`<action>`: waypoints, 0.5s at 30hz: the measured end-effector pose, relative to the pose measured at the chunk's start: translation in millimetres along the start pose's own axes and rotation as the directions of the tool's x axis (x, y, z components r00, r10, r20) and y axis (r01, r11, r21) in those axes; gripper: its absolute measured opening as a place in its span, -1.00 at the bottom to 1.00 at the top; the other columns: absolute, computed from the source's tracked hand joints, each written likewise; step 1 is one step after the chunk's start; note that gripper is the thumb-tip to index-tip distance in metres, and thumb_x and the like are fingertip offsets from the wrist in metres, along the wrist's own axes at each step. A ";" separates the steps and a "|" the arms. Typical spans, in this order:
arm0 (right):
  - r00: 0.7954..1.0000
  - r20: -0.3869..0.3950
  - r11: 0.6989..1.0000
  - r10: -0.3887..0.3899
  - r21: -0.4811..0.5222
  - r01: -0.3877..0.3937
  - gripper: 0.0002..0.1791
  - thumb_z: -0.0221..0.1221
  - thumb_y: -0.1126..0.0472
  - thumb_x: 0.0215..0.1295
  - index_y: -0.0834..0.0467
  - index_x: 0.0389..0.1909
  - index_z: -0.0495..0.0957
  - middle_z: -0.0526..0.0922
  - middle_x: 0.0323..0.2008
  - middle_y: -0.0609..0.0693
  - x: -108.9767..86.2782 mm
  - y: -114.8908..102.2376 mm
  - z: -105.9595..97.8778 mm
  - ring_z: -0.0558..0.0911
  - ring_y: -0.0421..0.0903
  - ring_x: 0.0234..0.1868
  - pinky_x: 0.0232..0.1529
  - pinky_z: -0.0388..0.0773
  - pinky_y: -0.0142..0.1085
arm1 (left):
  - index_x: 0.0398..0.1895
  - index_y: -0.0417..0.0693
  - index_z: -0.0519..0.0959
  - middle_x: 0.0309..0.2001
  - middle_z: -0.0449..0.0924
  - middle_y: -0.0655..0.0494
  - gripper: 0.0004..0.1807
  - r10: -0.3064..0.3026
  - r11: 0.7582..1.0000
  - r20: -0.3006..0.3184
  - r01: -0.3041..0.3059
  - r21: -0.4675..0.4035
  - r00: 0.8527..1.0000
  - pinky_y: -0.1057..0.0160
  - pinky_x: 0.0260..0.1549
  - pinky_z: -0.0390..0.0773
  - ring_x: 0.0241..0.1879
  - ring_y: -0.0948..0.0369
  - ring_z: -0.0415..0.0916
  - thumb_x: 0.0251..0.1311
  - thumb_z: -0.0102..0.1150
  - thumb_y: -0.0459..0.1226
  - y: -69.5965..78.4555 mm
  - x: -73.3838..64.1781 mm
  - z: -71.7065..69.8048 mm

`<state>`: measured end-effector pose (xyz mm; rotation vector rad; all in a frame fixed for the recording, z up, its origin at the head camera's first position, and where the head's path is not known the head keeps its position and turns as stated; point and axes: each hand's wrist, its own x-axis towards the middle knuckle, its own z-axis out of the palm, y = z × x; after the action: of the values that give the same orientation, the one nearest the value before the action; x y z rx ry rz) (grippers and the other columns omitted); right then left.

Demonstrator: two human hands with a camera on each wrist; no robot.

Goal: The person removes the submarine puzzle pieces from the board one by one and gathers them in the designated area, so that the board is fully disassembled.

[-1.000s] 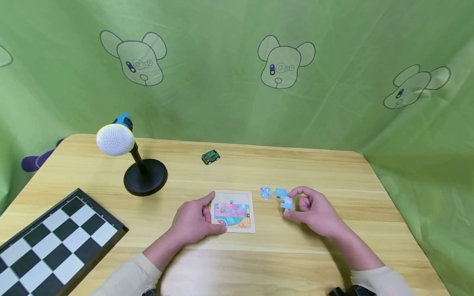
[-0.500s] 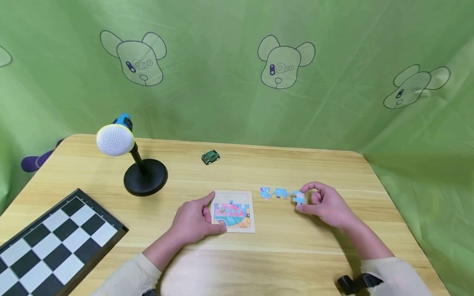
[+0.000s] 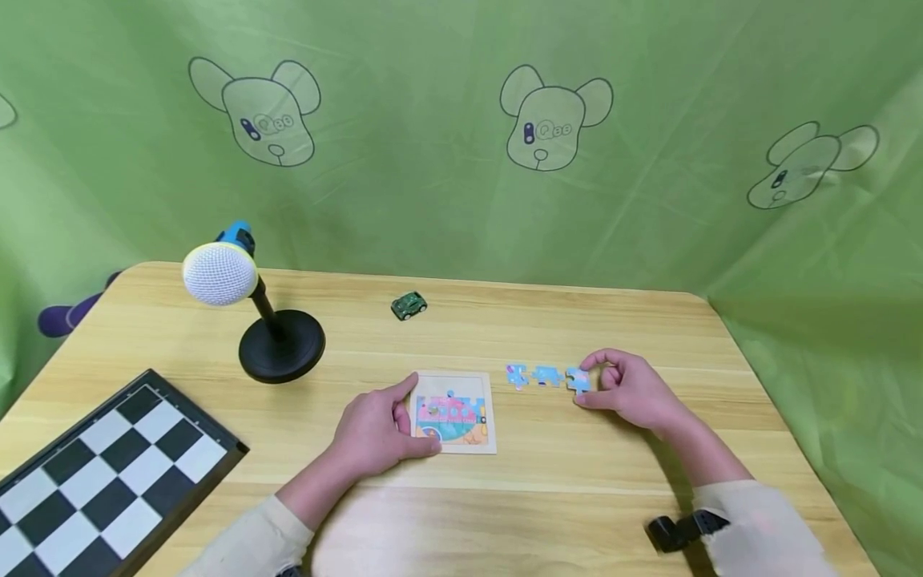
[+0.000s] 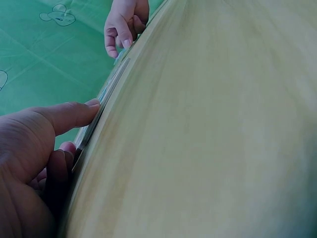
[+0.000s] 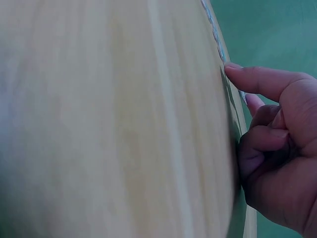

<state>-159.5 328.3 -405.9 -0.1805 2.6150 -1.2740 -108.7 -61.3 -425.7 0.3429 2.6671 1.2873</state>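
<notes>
A small framed puzzle board (image 3: pixel 461 413) with a colourful picture lies on the wooden table (image 3: pixel 548 497). My left hand (image 3: pixel 413 417) grips its left edge, thumb along the top and curled fingers at the bottom corner. In the left wrist view the thumb (image 4: pixel 74 111) touches the board's rim (image 4: pixel 106 101). To the right, two loose blue pieces (image 3: pixel 517 375) (image 3: pixel 546 375) lie in a row. My right hand (image 3: pixel 587 383) pinches a third blue piece (image 3: pixel 579 381) at the row's right end, low on the table. The right wrist view shows curled fingers (image 5: pixel 277 148) at the table surface.
A white-headed microphone (image 3: pixel 219 274) on a black round base (image 3: pixel 281 346) stands at the left. A green toy car (image 3: pixel 409 305) sits at the back. A chessboard (image 3: pixel 101 473) covers the near left corner. Green cloth (image 3: pixel 461 160) hangs behind and to the right.
My right hand carried the blue piece up and to the right, into line with the two loose pieces. The left hand stayed on the board.
</notes>
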 end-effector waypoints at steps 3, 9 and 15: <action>1.000 0.001 1.000 0.013 -0.002 -0.013 -0.42 0.54 0.20 0.00 0.27 0.01 0.51 0.21 -0.61 -0.05 0.7 1.5 -0.1 0.23 -0.14 -0.59 -0.23 0.38 -0.26 | 0.44 -0.21 0.35 -0.61 0.44 0.29 0.07 0.000 1.000 0.000 0.000 0.000 1.000 0.24 -0.56 0.34 -0.62 0.25 0.36 -0.18 0.62 0.00 -0.2 -0.2 0.4; 1.000 0.006 1.000 0.027 -0.003 -0.027 -0.41 0.51 0.23 0.04 0.31 0.05 0.48 0.21 -0.60 -0.04 0.8 -1.2 -1.6 0.23 -0.13 -0.59 -0.21 0.37 -0.26 | 0.44 -0.22 0.35 -0.61 0.44 0.29 0.07 0.000 1.000 -0.003 0.000 0.000 1.000 0.24 -0.55 0.35 -0.62 0.25 0.36 -0.18 0.62 -0.01 -0.7 -0.1 0.8; 0.997 0.038 0.997 0.067 0.027 -0.068 -0.41 0.50 0.28 0.06 0.34 0.08 0.45 0.21 -0.59 -0.04 3.9 -4.2 -3.5 0.22 -0.14 -0.59 -0.29 0.36 -0.28 | 0.44 -0.20 0.35 -0.60 0.44 0.29 0.08 -0.005 1.000 -0.004 0.005 0.001 1.000 0.23 -0.53 0.35 -0.61 0.25 0.36 -0.18 0.62 0.00 -0.7 0.1 0.7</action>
<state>-164.0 327.5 -401.1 -0.1088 2.5478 -1.2726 -108.7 -61.2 -426.7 0.3330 2.6702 1.2872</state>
